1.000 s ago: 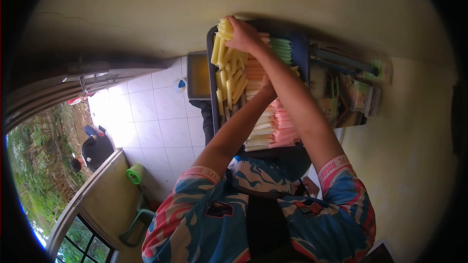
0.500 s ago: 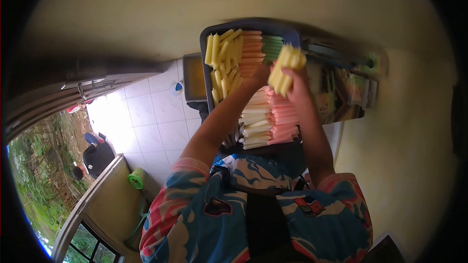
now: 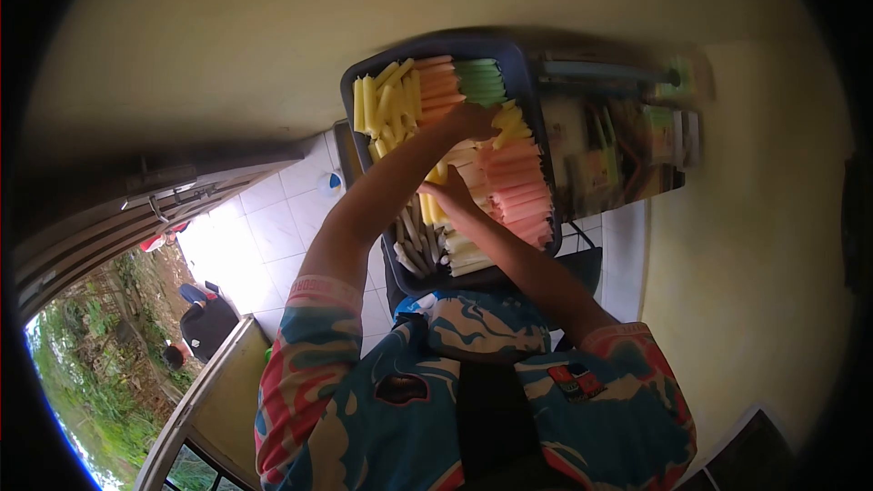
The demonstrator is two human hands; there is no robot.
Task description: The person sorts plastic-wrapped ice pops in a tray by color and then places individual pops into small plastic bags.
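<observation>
A dark deep tray [image 3: 350, 91] holds rows of slim, wrapped ice-pop-like tubes, sorted by colour. My left hand [image 3: 475, 122] reaches across to the tray's upper right, its fingers closed against a small bundle of yellow tubes [image 3: 512, 125]. That bundle lies between the green tubes [image 3: 479, 82] and the pink tubes [image 3: 516, 184]. Lower and further left, my right hand [image 3: 447, 189] has its thumb and fingers around other yellow tubes [image 3: 431, 210] by the tray's middle. My left forearm hides part of the loose yellow pile [image 3: 389, 109].
Orange tubes [image 3: 438, 86], whitish tubes [image 3: 466, 253] and greyish tubes [image 3: 415, 241] fill other parts of the tray. Right of it stand stacked packets [image 3: 600, 155] by the wall. Beyond the doorway at left, a person in dark clothing [image 3: 207, 323] is outside.
The yellow bundle that was raised in my right hand now lies in the tray's upper right, under my left hand. My right hand has moved left and down to other yellow tubes.
</observation>
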